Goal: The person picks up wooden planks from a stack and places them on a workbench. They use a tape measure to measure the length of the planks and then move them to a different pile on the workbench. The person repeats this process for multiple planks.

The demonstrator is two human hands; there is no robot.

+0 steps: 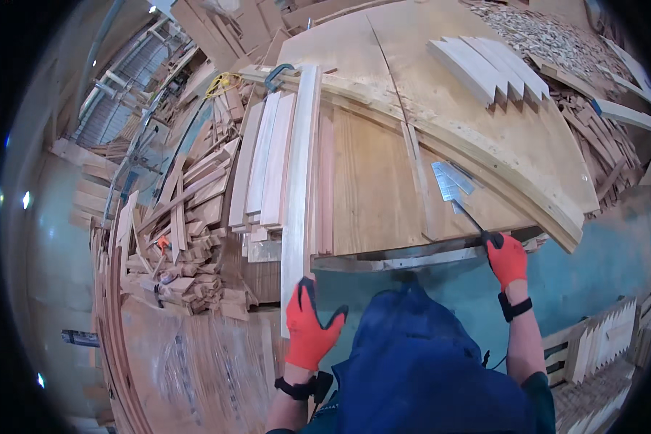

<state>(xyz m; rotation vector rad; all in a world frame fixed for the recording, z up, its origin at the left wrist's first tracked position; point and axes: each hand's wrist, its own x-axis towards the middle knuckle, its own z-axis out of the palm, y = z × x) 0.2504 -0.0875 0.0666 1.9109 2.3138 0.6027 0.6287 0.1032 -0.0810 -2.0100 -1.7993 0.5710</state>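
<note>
My left hand (313, 327), in a red glove with dark fingertips, is at the near end of a long pale board (301, 173). Its thumb stands well apart from the fingers, which lie at the board's edge. My right hand (507, 259), gloved the same way, is closed around the near end of a thin dark rod (471, 215) by the table's front edge. The rod's far end reaches a flat silvery metal piece (448, 182) that resembles a measuring square and lies on the plywood tabletop (369, 173). Whether rod and metal are joined, I cannot tell.
A long timber beam (477, 148) crosses the table diagonally. Pale boards with pointed ends (484, 69) lie at the far right. A dark clamp (277, 76) stands by more boards (264, 159). Offcuts (195, 267) pile up on the left, with stacked timber at lower right.
</note>
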